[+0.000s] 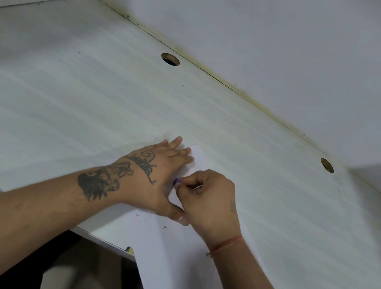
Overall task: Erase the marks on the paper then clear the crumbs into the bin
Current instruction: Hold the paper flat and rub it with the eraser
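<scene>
Rubbing away at the paper [184, 260], the right hand [211, 198] pinched a small purple eraser [176, 181] between curled fingers, its tip down on the sheet. At nine o'clock of it, the left hand [154, 176] lay spread and flat, pinning the sheet to the bench [94, 97]. The sheet ran from mid-frame toward six o'clock, overhanging the bench edge. A few dark crumbs [164, 227] sat at six o'clock of the hands. Short, light strokes away from the pinning hand looked the best bet, to spare creases. No bin was in view.
</scene>
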